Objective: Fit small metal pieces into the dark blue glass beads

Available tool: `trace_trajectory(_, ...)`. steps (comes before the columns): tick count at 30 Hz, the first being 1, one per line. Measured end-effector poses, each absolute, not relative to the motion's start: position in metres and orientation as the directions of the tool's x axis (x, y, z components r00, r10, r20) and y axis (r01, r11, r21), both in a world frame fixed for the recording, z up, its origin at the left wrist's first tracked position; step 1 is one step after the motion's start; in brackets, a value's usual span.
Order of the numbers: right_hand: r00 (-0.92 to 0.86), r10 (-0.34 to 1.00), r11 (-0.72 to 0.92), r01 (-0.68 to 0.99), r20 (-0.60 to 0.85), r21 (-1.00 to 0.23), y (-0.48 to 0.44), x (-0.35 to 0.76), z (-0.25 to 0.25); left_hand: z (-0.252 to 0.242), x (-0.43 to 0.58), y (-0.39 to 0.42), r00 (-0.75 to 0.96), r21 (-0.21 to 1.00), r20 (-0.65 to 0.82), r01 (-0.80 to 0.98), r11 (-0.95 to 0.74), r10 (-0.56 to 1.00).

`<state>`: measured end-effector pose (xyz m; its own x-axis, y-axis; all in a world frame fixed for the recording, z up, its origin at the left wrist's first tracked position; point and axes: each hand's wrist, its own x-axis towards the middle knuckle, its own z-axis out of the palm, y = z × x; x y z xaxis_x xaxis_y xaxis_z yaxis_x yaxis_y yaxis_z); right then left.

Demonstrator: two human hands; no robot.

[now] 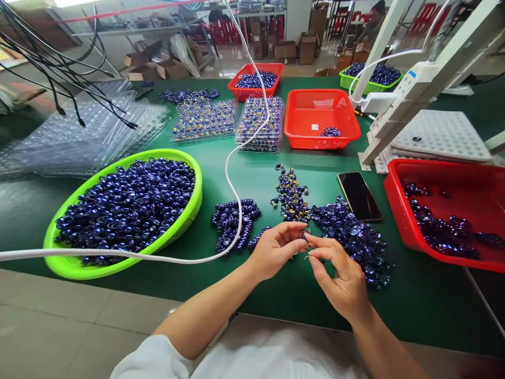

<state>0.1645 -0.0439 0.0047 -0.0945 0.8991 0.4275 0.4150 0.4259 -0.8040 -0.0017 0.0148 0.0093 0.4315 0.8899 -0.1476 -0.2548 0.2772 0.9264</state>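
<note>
Over the front of the green table my left hand [278, 247] is closed in a pinch on a small shiny dark blue piece, mostly hidden by the fingertips. Close beside it, my right hand [341, 273] has thumb and forefinger pinched together; a tiny bit shows at their tips, too small to name. Beyond the hands lies a loose pile of small blue pieces with gold-coloured parts [291, 195]. A heap of glossy dark blue pieces [361, 239] spreads right of it. Stacked rows of dark blue rings [236, 216] lie to the left.
A green basket [197, 197] of blue rings stands left. A white cable [232, 181] crosses the table. Red baskets [294, 131] and clear trays [205, 120] stand at the back. A phone [359, 196] and another red basket [394, 210] are right, near a metal post [430, 79].
</note>
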Motion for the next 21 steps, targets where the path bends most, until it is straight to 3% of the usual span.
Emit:
trace_trajectory(6,-0.127,0.908,0.412,0.439,0.399,-0.799,-0.044,0.162,0.003,0.0,-0.006,0.011,0.417,0.991,-0.065,-0.077,0.107,0.907)
trace_trajectory(10,-0.091,0.958,0.286,0.352,0.271,-0.891,-0.046,0.165,-0.002,-0.004,-0.009,0.011,0.424,0.999,-0.039,0.045,0.022,0.905)
trace_trajectory(14,0.032,0.989,0.135,0.198,0.145,-0.971,-0.045,0.17,-0.003,-0.003,-0.009,0.014,0.493,0.987,-0.089,-0.072,0.142,0.866)
trace_trajectory(18,0.077,0.987,0.124,0.226,0.145,-0.966,-0.041,0.17,-0.002,-0.003,-0.007,0.015,0.585,0.935,-0.113,-0.212,0.285,0.803)
trace_trajectory(21,0.049,0.994,0.085,0.245,0.1,-0.966,-0.04,0.167,-0.001,-0.004,-0.005,0.013,0.611,0.946,-0.099,-0.187,0.264,0.785)
